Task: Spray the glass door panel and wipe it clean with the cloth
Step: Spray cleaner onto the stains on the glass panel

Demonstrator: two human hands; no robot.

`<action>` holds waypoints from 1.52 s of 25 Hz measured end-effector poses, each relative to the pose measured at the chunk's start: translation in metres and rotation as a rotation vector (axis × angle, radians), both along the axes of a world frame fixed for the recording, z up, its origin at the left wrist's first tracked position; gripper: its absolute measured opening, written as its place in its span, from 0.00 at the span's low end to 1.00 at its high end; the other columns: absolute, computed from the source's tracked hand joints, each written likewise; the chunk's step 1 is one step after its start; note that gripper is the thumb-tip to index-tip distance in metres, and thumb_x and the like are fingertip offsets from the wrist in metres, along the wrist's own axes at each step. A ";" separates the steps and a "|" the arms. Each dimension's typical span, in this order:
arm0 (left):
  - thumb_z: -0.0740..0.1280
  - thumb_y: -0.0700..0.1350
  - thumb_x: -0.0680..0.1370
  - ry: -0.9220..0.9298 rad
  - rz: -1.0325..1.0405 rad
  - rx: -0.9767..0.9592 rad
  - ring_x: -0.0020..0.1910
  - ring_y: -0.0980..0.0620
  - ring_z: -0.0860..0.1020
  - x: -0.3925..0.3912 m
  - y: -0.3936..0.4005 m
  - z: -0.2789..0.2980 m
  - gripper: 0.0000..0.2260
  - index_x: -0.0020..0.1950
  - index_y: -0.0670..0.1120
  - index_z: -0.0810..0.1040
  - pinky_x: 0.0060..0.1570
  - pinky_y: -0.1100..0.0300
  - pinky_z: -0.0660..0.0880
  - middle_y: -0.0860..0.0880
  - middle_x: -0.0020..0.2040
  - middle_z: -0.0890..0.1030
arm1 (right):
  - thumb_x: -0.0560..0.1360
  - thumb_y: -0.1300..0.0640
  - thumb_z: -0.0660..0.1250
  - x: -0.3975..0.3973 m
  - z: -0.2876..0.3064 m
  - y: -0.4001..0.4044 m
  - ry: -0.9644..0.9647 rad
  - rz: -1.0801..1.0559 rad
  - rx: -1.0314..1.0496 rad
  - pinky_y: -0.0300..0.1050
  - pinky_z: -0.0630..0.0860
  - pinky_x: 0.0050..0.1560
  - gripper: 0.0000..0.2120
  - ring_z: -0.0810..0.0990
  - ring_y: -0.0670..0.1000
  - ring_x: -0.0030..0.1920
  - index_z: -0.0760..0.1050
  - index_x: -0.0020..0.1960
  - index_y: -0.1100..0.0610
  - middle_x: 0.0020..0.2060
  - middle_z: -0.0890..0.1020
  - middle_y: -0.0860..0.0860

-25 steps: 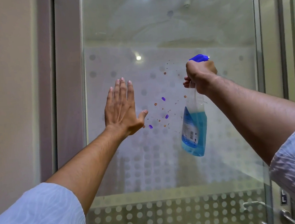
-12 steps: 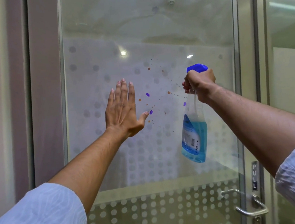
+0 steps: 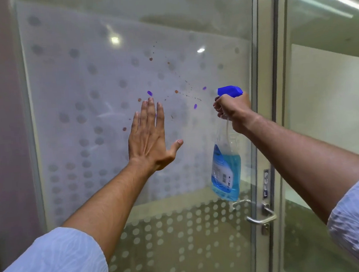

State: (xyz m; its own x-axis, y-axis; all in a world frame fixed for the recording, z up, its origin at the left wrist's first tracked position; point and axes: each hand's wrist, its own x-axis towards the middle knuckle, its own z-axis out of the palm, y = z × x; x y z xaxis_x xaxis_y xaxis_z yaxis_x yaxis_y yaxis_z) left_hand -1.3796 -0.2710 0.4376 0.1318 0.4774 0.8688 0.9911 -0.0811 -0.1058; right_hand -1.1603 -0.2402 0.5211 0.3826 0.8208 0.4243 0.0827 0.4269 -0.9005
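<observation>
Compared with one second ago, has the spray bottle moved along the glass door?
Yes. The spray bottle in the right hand now hangs much nearer the door frame on the right, so it moved rightward.

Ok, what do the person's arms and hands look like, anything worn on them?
Both hands are bare: the left hand and the right hand show no gloves, rings or watch. Forearms are uncovered. Each upper arm has a short, light blue-white sleeve with a faint wavy texture.

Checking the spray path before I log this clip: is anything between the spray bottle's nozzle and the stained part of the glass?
Partly. The left hand is raised, open and flat, in front of the glass door panel, beside the brown and purple spots and covering some of them. The spray bottle, held in the right hand, points toward that patch. Spots above and right stay exposed.
</observation>
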 end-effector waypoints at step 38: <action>0.53 0.70 0.74 0.128 -0.985 -0.641 0.79 0.48 0.38 0.590 0.001 -0.218 0.47 0.79 0.44 0.35 0.78 0.48 0.45 0.44 0.79 0.37 | 0.73 0.59 0.73 0.509 -0.244 -0.122 -0.003 -0.468 -0.087 0.32 0.75 0.38 0.08 0.80 0.47 0.41 0.82 0.51 0.59 0.43 0.84 0.55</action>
